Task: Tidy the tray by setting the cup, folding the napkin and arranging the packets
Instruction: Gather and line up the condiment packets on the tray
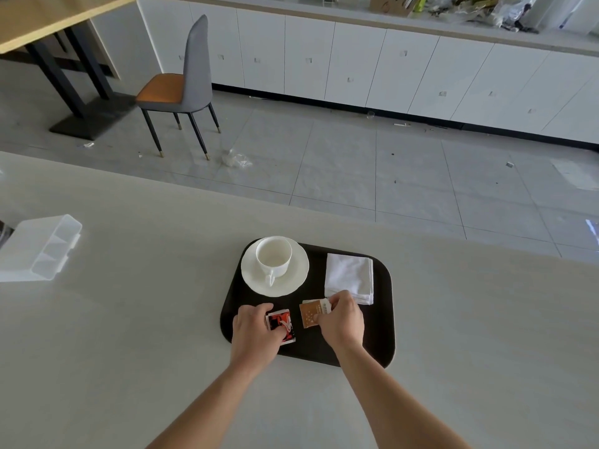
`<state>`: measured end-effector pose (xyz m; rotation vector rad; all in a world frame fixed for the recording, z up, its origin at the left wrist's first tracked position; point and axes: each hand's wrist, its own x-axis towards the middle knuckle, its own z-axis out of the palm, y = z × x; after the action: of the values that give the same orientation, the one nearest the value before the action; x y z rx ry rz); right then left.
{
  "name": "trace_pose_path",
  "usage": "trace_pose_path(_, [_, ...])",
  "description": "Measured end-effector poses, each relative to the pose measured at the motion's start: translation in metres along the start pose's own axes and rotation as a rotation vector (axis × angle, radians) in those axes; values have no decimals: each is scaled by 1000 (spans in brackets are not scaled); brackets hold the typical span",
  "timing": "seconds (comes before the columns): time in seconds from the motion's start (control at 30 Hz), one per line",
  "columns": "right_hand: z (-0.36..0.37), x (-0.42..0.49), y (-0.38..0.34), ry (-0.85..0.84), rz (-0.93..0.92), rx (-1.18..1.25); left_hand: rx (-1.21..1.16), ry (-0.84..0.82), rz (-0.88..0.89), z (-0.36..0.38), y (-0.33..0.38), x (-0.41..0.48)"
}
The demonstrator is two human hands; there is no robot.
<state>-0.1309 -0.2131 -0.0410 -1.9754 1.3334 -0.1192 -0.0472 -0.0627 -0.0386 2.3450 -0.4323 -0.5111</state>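
Both hands were on the dark tray [382, 335], which lay on the pale countertop [129, 351].

Left hand [256, 335]: fingers curled down over the red-and-black packet [279, 322], thumb along its near edge. The packet lay flat on the tray, most of it showing just right of the knuckles. Fingers were pressed to it; whether it was gripped or only held down could not be told.

Right hand [340, 319]: thumb and fingertips pinched closed on the right edge of the brown packet [309, 315], whose white end was tucked under the fingers. The rest of the packet stuck out to the left of this grip, near the red one but apart from it.

Folded white napkin [350, 277]: just beyond the right hand, its near corner touching or hidden by the knuckles.

White cup [274, 256]: upright and empty on its saucer [256, 280], beyond the left hand, handle pointing toward it.

A clear plastic box [39, 251] sat well to the left of both hands
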Motion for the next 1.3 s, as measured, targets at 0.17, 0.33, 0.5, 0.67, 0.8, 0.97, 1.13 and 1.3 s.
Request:
trace_pose_path(0.17, [-1, -1, 1, -10, -36, 40, -3, -4, -6, -2, 0, -1])
trace_pose_path(0.33, [-31, 6, 12, -162, -57, 74, -17, 26, -66, -3, 2, 0])
trace_pose_path(0.5, [-68, 17, 18, -435, -83, -178, -3, 35, -75, -2, 1, 4])
trace_pose_path(0.67, [-53, 4, 21, -356, -232, -242, 45, 22, -32, 4, 7, 4])
trace_pose_path(0.8, [-47, -3, 30, -303, -373, -317, 98, -16, 52, 8, 10, 0])
trace_pose_path(0.97, [-54, -3, 39, -231, -347, -287, 102, -22, 58, 10, 9, 0])
trace_pose_path(1.13, [-56, -7, 40, -94, -178, -276, 88, -14, 23, 14, 14, -3])
trace_pose_path(1.3, [-44, -15, 40, -114, -220, -274, 101, -28, 43, 19, 20, -9])
